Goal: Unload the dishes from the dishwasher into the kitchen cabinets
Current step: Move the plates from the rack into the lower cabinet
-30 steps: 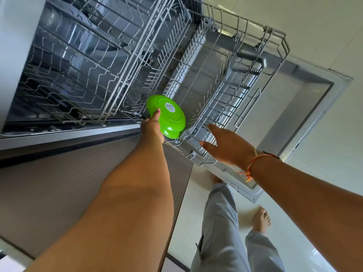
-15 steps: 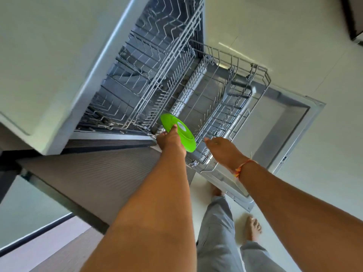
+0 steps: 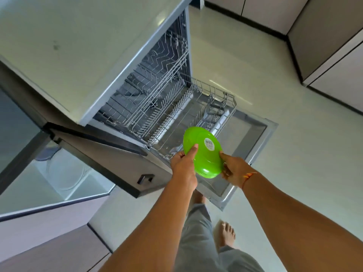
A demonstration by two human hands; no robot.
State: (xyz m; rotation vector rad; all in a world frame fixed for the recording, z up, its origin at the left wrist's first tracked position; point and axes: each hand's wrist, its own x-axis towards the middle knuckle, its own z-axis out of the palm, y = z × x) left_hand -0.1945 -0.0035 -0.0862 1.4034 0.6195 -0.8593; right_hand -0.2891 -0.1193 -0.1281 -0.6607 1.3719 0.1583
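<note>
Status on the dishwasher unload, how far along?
Done: pulled-out lower rack and upper rack show no dishes. In hand: green dish, gripped by left hand and right hand above the rack. Left: putting it into a cabinet.

Both arms bare, extended from the near edge toward the far centre, converging. Left hand [image 3: 182,163] grips the green bowl [image 3: 204,154] at its left edge, thumb laid across the underside. Right hand [image 3: 232,167] pinches the right edge, thumb on top, fingers curled under. Orange thread [image 3: 249,175] on the right wrist.
</note>
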